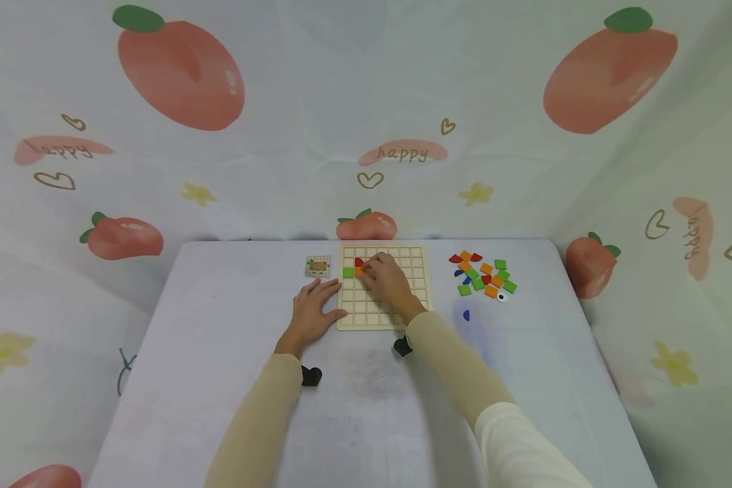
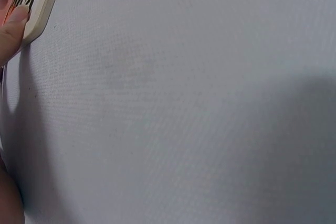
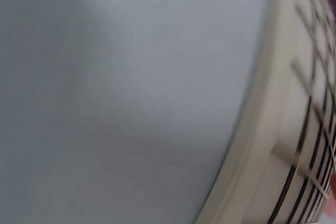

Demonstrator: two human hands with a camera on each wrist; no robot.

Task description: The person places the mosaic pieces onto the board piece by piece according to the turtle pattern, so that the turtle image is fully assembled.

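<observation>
In the head view a square wooden grid board (image 1: 416,288) lies on the table. My left hand (image 1: 310,312) rests at its left edge, fingers spread and thumb on the lower left rim; the left wrist view shows that thumb (image 2: 11,32) on the board's corner. Over the upper part of the grid is my right hand (image 1: 389,279), its bent fingers right at an orange tile (image 1: 359,272). I cannot tell whether those fingers pinch a piece. A green tile (image 1: 348,272) and a red piece (image 1: 358,262) sit in neighbouring cells.
Several loose green, orange, red and blue pieces (image 1: 478,284) are scattered right of the board, with a white ring-shaped piece (image 1: 502,297) among them. One blue half-round piece (image 1: 466,315) lies nearer. A small pattern card (image 1: 318,266) is left of the board. Printed cloth (image 1: 280,190) hangs behind the table.
</observation>
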